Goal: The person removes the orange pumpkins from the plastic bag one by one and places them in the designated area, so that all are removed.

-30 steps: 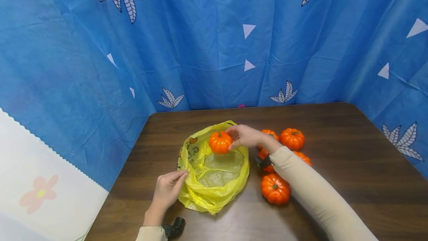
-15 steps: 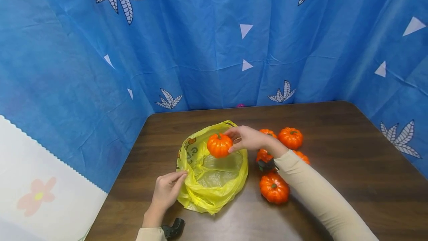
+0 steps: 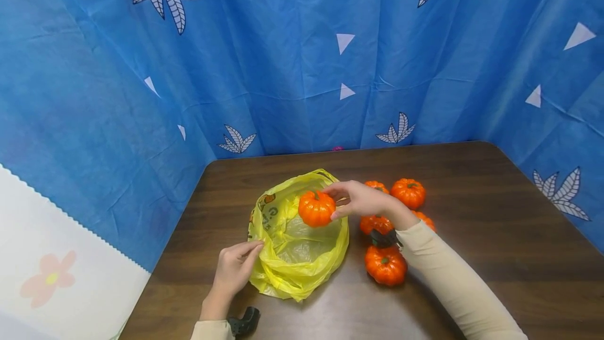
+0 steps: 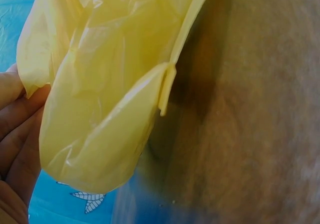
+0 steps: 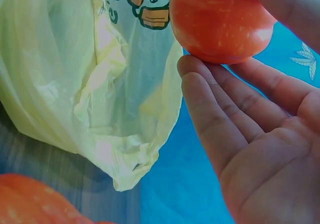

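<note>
My right hand (image 3: 360,199) holds a small orange pumpkin (image 3: 316,209) by its right side, over the open mouth of a yellow plastic bag (image 3: 294,282). In the right wrist view the pumpkin (image 5: 220,21) sits between the thumb and the fingers (image 5: 215,124), with the bag (image 5: 45,84) behind it. My left hand (image 3: 234,271) pinches the bag's left rim between thumb and fingertips. The left wrist view has the bag's plastic (image 4: 100,109) hanging in front of part of that hand (image 4: 17,144). Printed letters and a cartoon figure show on the bag's inner left wall.
Several more orange pumpkins (image 3: 386,265) lie on the dark wooden table (image 3: 495,214) right of the bag, some partly hidden under the right forearm. Black wrist cameras (image 3: 244,322) are worn on both wrists. A blue patterned curtain (image 3: 292,67) hangs behind the table.
The right hand with the pumpkin has dipped a little and shifted slightly right over the bag. My left hand keeps its pinch on the rim.
</note>
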The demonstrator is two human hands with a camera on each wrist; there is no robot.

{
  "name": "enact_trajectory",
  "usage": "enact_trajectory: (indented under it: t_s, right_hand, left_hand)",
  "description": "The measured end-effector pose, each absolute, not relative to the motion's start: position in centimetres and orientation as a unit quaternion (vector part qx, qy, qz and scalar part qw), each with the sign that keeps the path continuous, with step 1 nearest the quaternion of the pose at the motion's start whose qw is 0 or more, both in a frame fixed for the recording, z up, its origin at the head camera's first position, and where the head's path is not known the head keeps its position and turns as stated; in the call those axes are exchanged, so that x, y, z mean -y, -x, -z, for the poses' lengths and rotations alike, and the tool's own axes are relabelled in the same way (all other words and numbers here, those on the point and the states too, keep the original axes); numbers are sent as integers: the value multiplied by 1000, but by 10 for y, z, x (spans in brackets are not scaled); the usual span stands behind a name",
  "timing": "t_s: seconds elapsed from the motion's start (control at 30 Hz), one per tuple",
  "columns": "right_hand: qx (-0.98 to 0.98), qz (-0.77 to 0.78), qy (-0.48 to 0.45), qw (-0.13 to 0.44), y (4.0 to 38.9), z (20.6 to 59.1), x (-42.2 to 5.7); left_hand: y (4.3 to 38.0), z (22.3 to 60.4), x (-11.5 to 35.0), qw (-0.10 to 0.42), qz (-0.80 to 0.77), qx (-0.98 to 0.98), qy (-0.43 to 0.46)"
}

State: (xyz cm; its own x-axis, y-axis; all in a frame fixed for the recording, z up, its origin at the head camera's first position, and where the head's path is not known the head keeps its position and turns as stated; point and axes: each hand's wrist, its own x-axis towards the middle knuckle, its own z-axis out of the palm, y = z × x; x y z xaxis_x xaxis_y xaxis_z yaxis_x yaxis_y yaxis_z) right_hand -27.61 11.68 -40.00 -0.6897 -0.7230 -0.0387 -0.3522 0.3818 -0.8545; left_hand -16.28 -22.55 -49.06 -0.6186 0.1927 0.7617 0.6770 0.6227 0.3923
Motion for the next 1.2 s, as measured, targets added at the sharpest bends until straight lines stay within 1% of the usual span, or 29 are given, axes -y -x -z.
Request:
enact_trajectory:
  t_s: [0.37, 0.6, 0.9, 1.2]
  right_hand:
    - [-789, 481, 322, 208, 264, 406, -138]
    - [-769, 511, 316, 217, 258, 412, -154]
    - [-779, 503, 327, 181, 247, 417, -172]
    - [-784, 498, 332, 166, 240, 422, -185]
  left_hand:
    - [163, 489, 227, 346, 345, 832, 262]
    - [164, 493, 228, 340, 344, 838, 254]
    - [164, 492, 226, 343, 345, 835, 258]
    - [164, 492, 226, 343, 347, 833, 260]
